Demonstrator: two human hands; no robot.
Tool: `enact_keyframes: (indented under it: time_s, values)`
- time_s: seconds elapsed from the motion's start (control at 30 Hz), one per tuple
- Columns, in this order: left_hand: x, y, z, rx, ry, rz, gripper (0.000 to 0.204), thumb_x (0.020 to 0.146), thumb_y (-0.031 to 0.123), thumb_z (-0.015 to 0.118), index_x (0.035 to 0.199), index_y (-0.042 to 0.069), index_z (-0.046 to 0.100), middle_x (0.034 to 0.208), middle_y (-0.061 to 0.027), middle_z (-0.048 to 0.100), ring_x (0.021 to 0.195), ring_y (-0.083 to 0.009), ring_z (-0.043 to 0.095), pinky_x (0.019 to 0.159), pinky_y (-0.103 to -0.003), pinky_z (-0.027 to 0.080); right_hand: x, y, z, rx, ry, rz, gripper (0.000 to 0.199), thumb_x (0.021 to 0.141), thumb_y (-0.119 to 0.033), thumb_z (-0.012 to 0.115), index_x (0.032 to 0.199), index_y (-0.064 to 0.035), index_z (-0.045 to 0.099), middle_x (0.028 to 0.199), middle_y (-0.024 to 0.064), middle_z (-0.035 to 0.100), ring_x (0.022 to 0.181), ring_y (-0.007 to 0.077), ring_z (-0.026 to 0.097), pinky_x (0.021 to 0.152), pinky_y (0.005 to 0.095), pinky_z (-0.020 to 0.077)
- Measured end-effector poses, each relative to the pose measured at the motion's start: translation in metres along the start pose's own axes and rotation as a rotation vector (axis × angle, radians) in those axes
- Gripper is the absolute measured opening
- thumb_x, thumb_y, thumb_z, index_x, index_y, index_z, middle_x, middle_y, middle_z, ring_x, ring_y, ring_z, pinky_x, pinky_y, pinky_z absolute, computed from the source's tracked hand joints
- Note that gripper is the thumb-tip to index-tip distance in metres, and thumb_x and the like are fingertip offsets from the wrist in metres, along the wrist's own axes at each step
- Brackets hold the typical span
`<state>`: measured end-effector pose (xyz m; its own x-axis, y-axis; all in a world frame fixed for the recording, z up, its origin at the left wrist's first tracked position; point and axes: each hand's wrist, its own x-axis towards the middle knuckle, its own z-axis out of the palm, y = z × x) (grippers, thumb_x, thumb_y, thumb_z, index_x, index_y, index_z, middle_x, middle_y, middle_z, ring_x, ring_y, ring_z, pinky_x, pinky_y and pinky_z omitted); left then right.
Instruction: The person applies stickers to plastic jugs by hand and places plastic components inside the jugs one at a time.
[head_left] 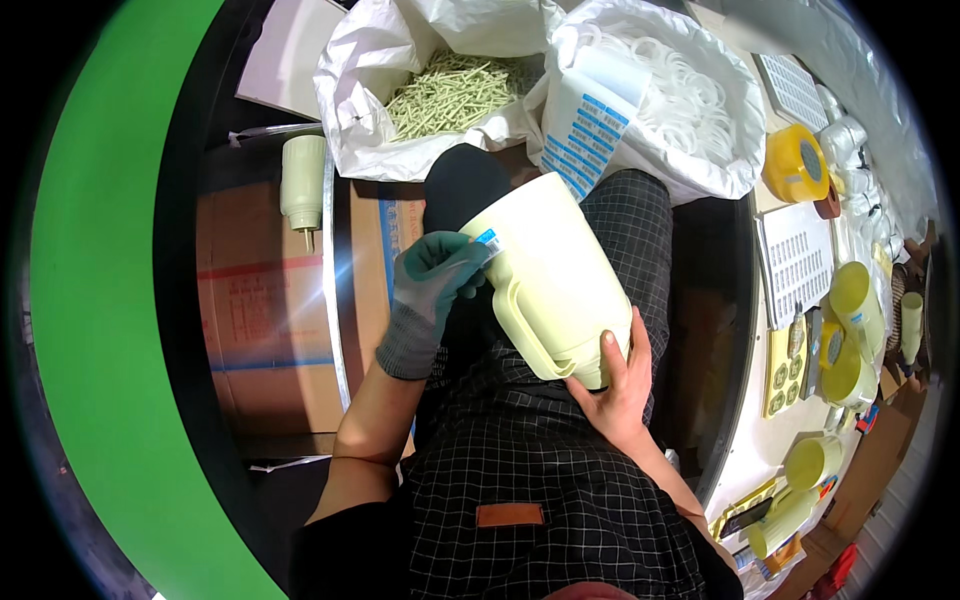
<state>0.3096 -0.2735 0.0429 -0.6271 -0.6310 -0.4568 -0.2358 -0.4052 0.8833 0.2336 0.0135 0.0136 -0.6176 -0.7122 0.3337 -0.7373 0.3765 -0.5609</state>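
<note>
- Slanting over the lap at the middle of the view, the pale yellow handled jug (575,270) points one end toward eleven o'clock and the other toward five, its handle (522,328) facing eight.
- The gloved left hand (437,278) sits at nine o'clock, thumb and fingertips pinched together on a small blue-and-white sticker (488,240) against the jug's wall; whether it is stuck down, I cannot tell.
- The bare right hand (620,385) cups the five o'clock end, thumb and fingers spread apart around it and pressed on the surface.
- A sheet of blue-and-white labels (583,148) lies near the jug's twelve o'clock end.
- White sacks edge the space ahead: pale green sticks (450,95) at eleven, translucent rings (692,95) at one.
- At three, a dark gap separates the right leg from the worktop (735,440).
- On it sit a yellow tape roll (797,165) at two and pale yellow cups (812,462) at four.
- Leftward, a metal rail (334,290) and cardboard box (265,300) lie at nine, a pale green bottle (303,175) at ten.
</note>
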Motion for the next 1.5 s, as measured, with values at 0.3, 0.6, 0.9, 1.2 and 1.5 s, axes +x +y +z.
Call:
enact_keyframes:
  time_s: [0.3,0.6,0.9,1.2,1.5]
  values:
    - [0.003,-0.045,-0.01,0.447,-0.028,0.585,0.061,0.098,0.009,0.076,0.152,0.0,0.05,0.134,-0.014,0.062,0.114,-0.0199,0.066,0.098,-0.033,0.054,0.024,0.029,-0.056,0.579,-0.161,0.392,0.104,0.072,-0.017,0.09,0.161,0.0,0.039,0.156,0.0241,0.054,0.145,0.0346,0.054,0.121,0.0463,0.0416]
    - [-0.027,-0.048,0.003,1.12,-0.454,0.318,0.036,0.098,0.021,0.073,0.13,0.007,0.07,0.116,-0.017,0.072,0.1,-0.0384,0.07,0.09,-0.043,0.056,0.146,0.037,-0.046,0.39,-0.016,0.1,0.055,0.083,-0.045,0.081,0.126,-0.0105,0.075,0.124,0.0146,0.073,0.117,0.0357,0.069,0.102,0.0438,0.0539]
    - [0.004,-0.061,0.053,1.03,-0.169,0.936,0.064,0.095,0.03,0.07,0.15,0.002,0.052,0.147,-0.0293,0.051,0.136,-0.048,0.046,0.114,-0.059,0.037,0.151,0.082,-0.014,0.339,0.214,0.304,0.041,0.093,-0.025,0.078,0.128,-0.0063,0.073,0.122,0.0167,0.073,0.116,0.0351,0.069,0.102,0.0421,0.0544]
    - [0.012,0.027,0.141,1.139,-0.49,1.274,0.057,0.088,0.019,0.075,0.14,0.003,0.057,0.149,-0.0217,0.053,0.138,-0.0452,0.049,0.118,-0.056,0.036,-0.036,0.265,-0.17,-0.874,0.508,0.849,0.038,0.088,-0.025,0.079,0.121,-0.0063,0.073,0.123,0.0108,0.066,0.119,0.0353,0.055,0.1,0.0477,0.047]
    - [0.04,-0.052,0.387,1.28,-1.014,1.578,0.087,0.096,0.066,0.058,0.159,0.006,0.045,0.17,-0.0185,0.034,0.158,-0.0389,0.029,0.13,-0.053,0.02,0.011,0.278,-0.188,-0.392,0.717,0.674,0.032,0.099,-0.027,0.071,0.128,-0.0168,0.063,0.116,0.0158,0.067,0.094,0.0389,0.07,0.081,0.0478,0.056]
